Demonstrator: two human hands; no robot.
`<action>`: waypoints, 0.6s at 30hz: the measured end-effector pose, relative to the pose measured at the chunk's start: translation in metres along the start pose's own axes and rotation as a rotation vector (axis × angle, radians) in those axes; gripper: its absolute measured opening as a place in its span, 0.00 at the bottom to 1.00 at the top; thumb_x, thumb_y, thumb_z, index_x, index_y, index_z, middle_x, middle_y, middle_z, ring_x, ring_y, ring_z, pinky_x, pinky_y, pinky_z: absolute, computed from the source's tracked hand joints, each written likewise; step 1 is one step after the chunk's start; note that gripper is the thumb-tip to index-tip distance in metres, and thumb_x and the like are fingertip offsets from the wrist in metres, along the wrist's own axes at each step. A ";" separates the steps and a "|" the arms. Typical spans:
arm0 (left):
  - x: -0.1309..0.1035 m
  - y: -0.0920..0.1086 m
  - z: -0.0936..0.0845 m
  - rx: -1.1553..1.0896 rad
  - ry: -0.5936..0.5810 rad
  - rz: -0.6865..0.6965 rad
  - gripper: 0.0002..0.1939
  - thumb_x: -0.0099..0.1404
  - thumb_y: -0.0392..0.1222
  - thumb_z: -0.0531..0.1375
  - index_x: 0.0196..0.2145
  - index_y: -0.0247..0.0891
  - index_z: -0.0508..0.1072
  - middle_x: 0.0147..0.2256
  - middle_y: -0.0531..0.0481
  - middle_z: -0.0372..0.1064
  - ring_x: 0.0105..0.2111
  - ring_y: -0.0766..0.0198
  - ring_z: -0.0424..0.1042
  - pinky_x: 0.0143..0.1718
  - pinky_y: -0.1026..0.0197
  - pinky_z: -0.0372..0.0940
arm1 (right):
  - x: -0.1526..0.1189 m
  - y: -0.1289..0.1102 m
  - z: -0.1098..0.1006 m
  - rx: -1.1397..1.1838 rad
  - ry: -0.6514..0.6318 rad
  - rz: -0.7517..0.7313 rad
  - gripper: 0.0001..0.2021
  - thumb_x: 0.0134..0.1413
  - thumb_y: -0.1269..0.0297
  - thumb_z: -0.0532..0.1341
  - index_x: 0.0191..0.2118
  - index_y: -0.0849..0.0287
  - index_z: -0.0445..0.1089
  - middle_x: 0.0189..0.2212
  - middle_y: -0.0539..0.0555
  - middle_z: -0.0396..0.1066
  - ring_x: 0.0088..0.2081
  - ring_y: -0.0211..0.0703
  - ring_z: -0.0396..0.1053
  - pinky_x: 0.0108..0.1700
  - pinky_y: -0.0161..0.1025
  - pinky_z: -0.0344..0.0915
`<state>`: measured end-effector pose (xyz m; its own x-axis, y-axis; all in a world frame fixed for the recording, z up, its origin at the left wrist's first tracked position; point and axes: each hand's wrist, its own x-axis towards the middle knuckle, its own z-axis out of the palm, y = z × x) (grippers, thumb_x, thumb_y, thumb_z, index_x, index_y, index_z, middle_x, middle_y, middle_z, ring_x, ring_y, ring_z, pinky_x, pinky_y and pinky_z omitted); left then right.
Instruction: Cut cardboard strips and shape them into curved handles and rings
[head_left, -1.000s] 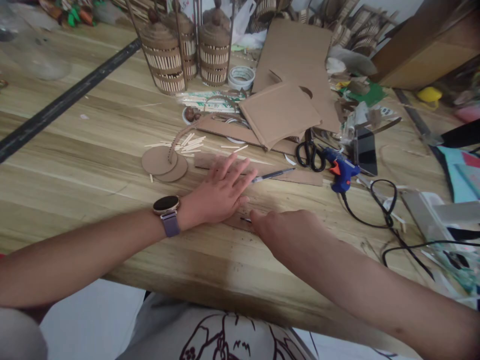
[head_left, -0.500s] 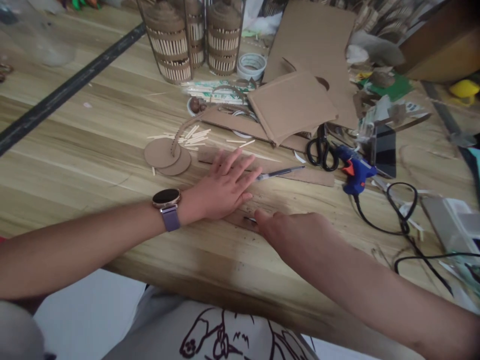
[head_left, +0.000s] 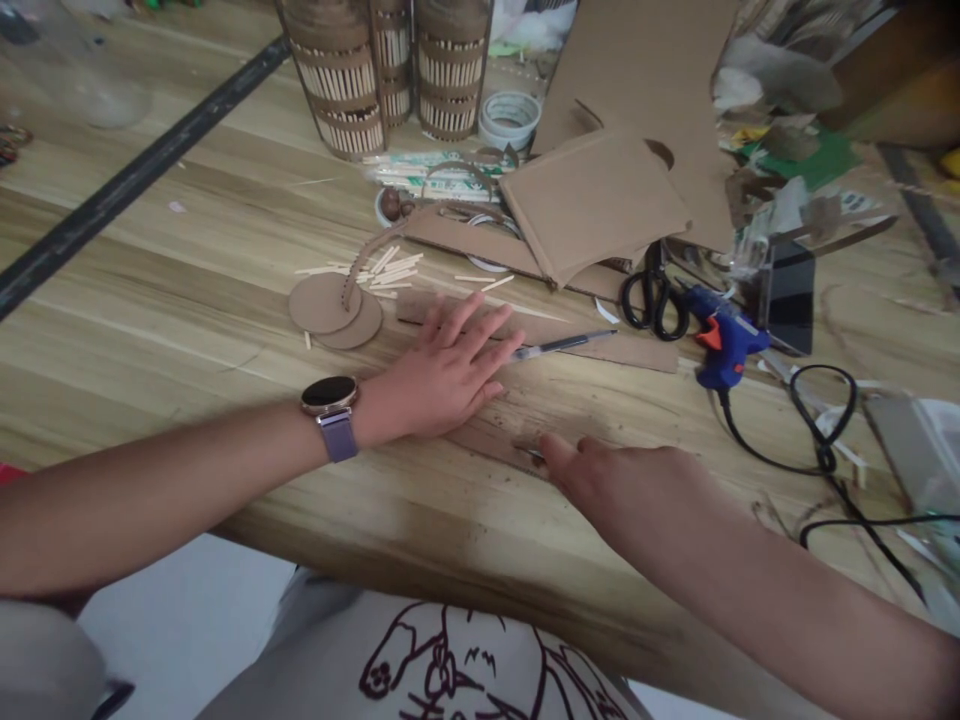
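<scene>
My left hand (head_left: 446,385) lies flat with its fingers spread, pressing on a brown cardboard strip (head_left: 484,443) on the wooden table. My right hand (head_left: 622,480) is closed around a small blade (head_left: 532,452); only its thin metal tip shows, touching the strip, and the rest is hidden in the fist. A second cardboard strip (head_left: 637,350) runs under my left fingertips, with a pen (head_left: 574,343) lying across it. To the left of these fingers are two overlapping cardboard discs (head_left: 322,303) and several loose thin sticks (head_left: 397,268).
A blue glue gun (head_left: 727,345) with a black cord and black scissors (head_left: 652,300) lie to the right. Cardboard sheets (head_left: 600,205), tape rolls (head_left: 510,120) and stick-covered cylinders (head_left: 337,85) stand behind. A dark strip (head_left: 142,175) crosses the table at left.
My right hand has moved a little to the right and down along the cardboard strip, with the blade in it. My left hand has stayed in place.
</scene>
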<state>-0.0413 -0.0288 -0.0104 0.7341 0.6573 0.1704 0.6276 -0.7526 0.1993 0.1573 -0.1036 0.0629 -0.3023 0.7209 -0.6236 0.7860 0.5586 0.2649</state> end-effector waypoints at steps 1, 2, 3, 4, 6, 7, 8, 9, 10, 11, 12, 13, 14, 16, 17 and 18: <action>0.000 0.000 0.000 -0.005 0.003 0.000 0.28 0.73 0.45 0.50 0.67 0.33 0.55 0.68 0.32 0.46 0.69 0.37 0.39 0.65 0.29 0.34 | -0.002 0.001 0.002 -0.005 -0.009 0.007 0.23 0.53 0.82 0.52 0.49 0.50 0.68 0.29 0.53 0.77 0.24 0.45 0.76 0.17 0.35 0.40; 0.000 0.000 0.001 -0.008 0.006 -0.001 0.28 0.73 0.45 0.50 0.67 0.33 0.56 0.68 0.32 0.46 0.69 0.37 0.39 0.65 0.29 0.35 | -0.003 0.001 0.003 -0.005 -0.013 0.015 0.22 0.54 0.82 0.52 0.49 0.50 0.67 0.29 0.53 0.77 0.25 0.46 0.76 0.17 0.35 0.40; 0.000 0.000 0.001 -0.007 0.009 -0.001 0.27 0.73 0.45 0.50 0.67 0.33 0.56 0.68 0.32 0.46 0.69 0.37 0.39 0.65 0.29 0.35 | -0.005 0.002 0.004 -0.001 -0.013 0.022 0.22 0.54 0.82 0.52 0.49 0.50 0.67 0.29 0.53 0.77 0.25 0.46 0.76 0.17 0.35 0.40; 0.001 0.000 0.001 -0.002 0.013 -0.001 0.28 0.73 0.45 0.50 0.67 0.32 0.56 0.68 0.32 0.46 0.69 0.37 0.40 0.65 0.29 0.36 | -0.006 0.002 0.005 0.007 -0.013 0.027 0.22 0.54 0.82 0.52 0.49 0.51 0.67 0.29 0.54 0.77 0.24 0.46 0.76 0.18 0.35 0.41; 0.001 -0.001 0.002 0.016 0.026 0.000 0.28 0.74 0.46 0.50 0.67 0.31 0.56 0.68 0.31 0.47 0.68 0.36 0.41 0.65 0.28 0.36 | -0.009 0.003 0.006 0.019 0.004 0.039 0.23 0.53 0.83 0.52 0.49 0.52 0.68 0.30 0.54 0.77 0.24 0.46 0.75 0.18 0.35 0.43; 0.001 -0.001 0.001 0.026 0.034 0.003 0.28 0.73 0.47 0.50 0.66 0.31 0.56 0.68 0.31 0.47 0.68 0.36 0.41 0.65 0.28 0.37 | -0.010 0.004 0.006 0.027 0.027 0.034 0.22 0.53 0.83 0.53 0.49 0.54 0.68 0.30 0.54 0.77 0.24 0.46 0.75 0.18 0.35 0.44; 0.001 0.000 0.001 0.034 0.041 0.009 0.28 0.73 0.47 0.51 0.66 0.30 0.57 0.67 0.30 0.48 0.68 0.36 0.42 0.65 0.28 0.37 | -0.011 0.005 0.007 0.041 0.057 0.020 0.20 0.54 0.82 0.53 0.49 0.55 0.68 0.29 0.54 0.77 0.24 0.45 0.74 0.19 0.35 0.45; 0.001 0.000 -0.001 0.040 0.051 0.017 0.28 0.73 0.47 0.51 0.66 0.30 0.57 0.67 0.30 0.48 0.68 0.36 0.42 0.65 0.28 0.38 | -0.012 0.006 0.009 0.060 0.094 0.001 0.18 0.56 0.81 0.53 0.48 0.56 0.68 0.29 0.54 0.77 0.24 0.44 0.74 0.19 0.35 0.47; 0.001 0.002 -0.002 0.045 0.063 0.028 0.27 0.73 0.46 0.51 0.65 0.30 0.58 0.67 0.30 0.49 0.68 0.36 0.43 0.65 0.28 0.38 | -0.012 0.007 0.010 0.082 0.134 -0.019 0.15 0.59 0.78 0.53 0.47 0.56 0.68 0.28 0.54 0.76 0.24 0.43 0.74 0.20 0.35 0.48; 0.001 0.004 -0.004 0.049 0.077 0.041 0.27 0.73 0.46 0.51 0.65 0.31 0.59 0.67 0.30 0.49 0.68 0.37 0.43 0.65 0.28 0.38 | -0.012 0.007 0.011 0.105 0.167 -0.032 0.12 0.62 0.75 0.52 0.46 0.57 0.69 0.28 0.54 0.76 0.24 0.42 0.74 0.20 0.35 0.49; 0.001 0.007 -0.005 0.052 0.095 0.050 0.26 0.73 0.46 0.51 0.64 0.32 0.60 0.67 0.31 0.50 0.68 0.38 0.43 0.65 0.29 0.37 | -0.012 0.008 0.011 0.128 0.185 -0.036 0.10 0.64 0.72 0.52 0.45 0.57 0.69 0.27 0.54 0.76 0.24 0.42 0.73 0.21 0.35 0.50; 0.001 0.010 -0.006 0.055 0.115 0.052 0.25 0.74 0.46 0.50 0.64 0.33 0.60 0.66 0.31 0.51 0.68 0.39 0.44 0.65 0.29 0.37 | -0.011 0.008 0.011 0.145 0.190 -0.029 0.10 0.65 0.70 0.52 0.44 0.58 0.69 0.27 0.54 0.76 0.24 0.42 0.73 0.21 0.35 0.51; 0.002 0.013 -0.007 0.054 0.132 0.045 0.24 0.74 0.45 0.50 0.64 0.33 0.60 0.66 0.31 0.51 0.68 0.39 0.44 0.65 0.29 0.37 | -0.011 0.007 0.011 0.156 0.186 -0.012 0.10 0.65 0.69 0.52 0.44 0.58 0.69 0.26 0.54 0.76 0.25 0.43 0.73 0.21 0.35 0.52; 0.004 0.021 -0.005 0.045 0.144 0.020 0.24 0.74 0.44 0.49 0.63 0.31 0.60 0.66 0.30 0.50 0.68 0.38 0.43 0.65 0.30 0.39 | -0.008 0.005 0.007 0.168 0.167 0.013 0.10 0.66 0.68 0.51 0.44 0.58 0.70 0.26 0.55 0.76 0.25 0.45 0.74 0.21 0.35 0.53; 0.005 0.023 -0.002 0.038 0.139 0.004 0.25 0.74 0.44 0.49 0.64 0.30 0.60 0.66 0.29 0.50 0.68 0.37 0.43 0.65 0.31 0.40 | -0.007 0.003 0.004 0.170 0.161 0.017 0.10 0.66 0.67 0.51 0.44 0.58 0.70 0.26 0.55 0.76 0.26 0.45 0.74 0.22 0.35 0.54; 0.007 0.026 0.001 0.031 0.129 -0.009 0.25 0.74 0.43 0.48 0.64 0.29 0.59 0.66 0.28 0.49 0.68 0.37 0.43 0.65 0.30 0.40 | -0.005 0.002 0.002 0.166 0.156 0.020 0.11 0.66 0.68 0.51 0.44 0.58 0.70 0.27 0.55 0.77 0.27 0.46 0.75 0.22 0.35 0.54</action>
<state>-0.0200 -0.0437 -0.0051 0.6899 0.6625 0.2917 0.6434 -0.7459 0.1722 0.1613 -0.1072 0.0653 -0.3551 0.7934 -0.4943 0.8668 0.4775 0.1437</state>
